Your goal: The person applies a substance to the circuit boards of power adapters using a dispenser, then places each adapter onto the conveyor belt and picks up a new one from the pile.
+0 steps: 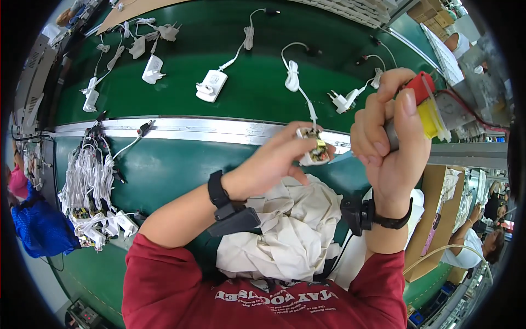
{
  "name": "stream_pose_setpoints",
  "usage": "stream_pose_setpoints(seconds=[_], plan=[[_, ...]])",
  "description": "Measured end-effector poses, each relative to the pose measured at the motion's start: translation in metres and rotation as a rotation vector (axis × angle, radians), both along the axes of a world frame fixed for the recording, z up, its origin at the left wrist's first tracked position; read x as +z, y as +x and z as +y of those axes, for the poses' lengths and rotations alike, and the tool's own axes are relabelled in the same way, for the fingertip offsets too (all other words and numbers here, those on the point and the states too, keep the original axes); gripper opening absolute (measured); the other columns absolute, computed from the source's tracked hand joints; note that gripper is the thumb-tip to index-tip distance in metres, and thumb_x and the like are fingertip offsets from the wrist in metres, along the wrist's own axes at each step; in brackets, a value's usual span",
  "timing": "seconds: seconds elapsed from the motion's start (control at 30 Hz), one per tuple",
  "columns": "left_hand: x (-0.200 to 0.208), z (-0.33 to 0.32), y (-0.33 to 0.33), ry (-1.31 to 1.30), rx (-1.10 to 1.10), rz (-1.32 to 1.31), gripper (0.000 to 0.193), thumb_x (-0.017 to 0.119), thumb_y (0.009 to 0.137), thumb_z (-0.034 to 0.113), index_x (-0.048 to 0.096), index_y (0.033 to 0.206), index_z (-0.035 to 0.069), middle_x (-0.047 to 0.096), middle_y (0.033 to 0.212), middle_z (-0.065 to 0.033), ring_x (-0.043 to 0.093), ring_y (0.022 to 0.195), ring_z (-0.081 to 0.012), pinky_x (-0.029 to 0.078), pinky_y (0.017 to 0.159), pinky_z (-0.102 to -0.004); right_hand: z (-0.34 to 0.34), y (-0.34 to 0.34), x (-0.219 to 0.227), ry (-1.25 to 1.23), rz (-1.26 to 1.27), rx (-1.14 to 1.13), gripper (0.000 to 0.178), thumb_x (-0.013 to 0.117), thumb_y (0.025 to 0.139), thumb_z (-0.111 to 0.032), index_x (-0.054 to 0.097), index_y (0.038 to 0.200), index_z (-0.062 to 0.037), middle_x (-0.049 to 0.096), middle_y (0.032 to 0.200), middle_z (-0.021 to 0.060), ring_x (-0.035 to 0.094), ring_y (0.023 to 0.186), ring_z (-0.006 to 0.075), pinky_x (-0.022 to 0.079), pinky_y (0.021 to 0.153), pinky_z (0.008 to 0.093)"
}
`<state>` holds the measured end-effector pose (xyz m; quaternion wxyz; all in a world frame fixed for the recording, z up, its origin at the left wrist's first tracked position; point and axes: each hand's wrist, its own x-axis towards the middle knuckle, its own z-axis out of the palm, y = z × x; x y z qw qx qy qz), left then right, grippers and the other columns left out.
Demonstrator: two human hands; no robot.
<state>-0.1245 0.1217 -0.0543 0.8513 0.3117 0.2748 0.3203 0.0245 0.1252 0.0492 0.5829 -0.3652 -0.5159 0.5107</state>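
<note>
Adapter (319, 149) in left hand (280, 155), long axis and cord (313, 112) pointing away.

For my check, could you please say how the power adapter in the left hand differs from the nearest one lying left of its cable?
The held adapter is open, showing circuit parts; the lying adapter looks closed. The left hand grips the first; the second rests on the green surface. Both have white casings and cables.
</note>
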Motion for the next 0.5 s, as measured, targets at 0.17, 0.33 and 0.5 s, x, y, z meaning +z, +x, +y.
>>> stream_pose_setpoints(seconds=[0.17,0.33,0.5], plan=[[-0.011,-0.022,0.012,-0.068,-0.082,-0.059,0.04,0.043,0.092,0.013,0.035,0.131,0.007,0.051,0.124,-0.0131,0.055,0.11,-0.0203,0.056,0.074,-0.0339,0.002,0.002,0.001,0.03,-0.107,0.043,0.027,0.039,0.097,-0.033,0.038,0.093,-0.007,0.029,0.048,-0.0045,0.023,0.036,0.0041,0.022,0.035,0.0206],[-0.009,-0.023,0.013,0.015,-0.131,-0.148,0.041,0.043,0.093,0.009,0.031,0.132,0.006,0.05,0.126,-0.0134,0.053,0.113,-0.0233,0.055,0.082,-0.0372,0.004,-0.003,-0.003,0.07,-0.123,0.049,0.026,0.038,0.097,-0.033,0.037,0.093,-0.0077,0.028,0.048,-0.0046,0.023,0.036,0.0042,0.023,0.035,0.0205],[-0.013,-0.025,0.016,0.009,-0.133,-0.207,0.043,0.045,0.091,0.003,0.032,0.132,0.006,0.05,0.125,-0.0121,0.053,0.113,-0.0211,0.054,0.083,-0.0359,0.007,-0.003,0.005,0.017,-0.156,0.062,0.026,0.037,0.097,-0.034,0.036,0.093,-0.0082,0.028,0.048,-0.0045,0.024,0.036,0.0044,0.022,0.036,0.0207]])
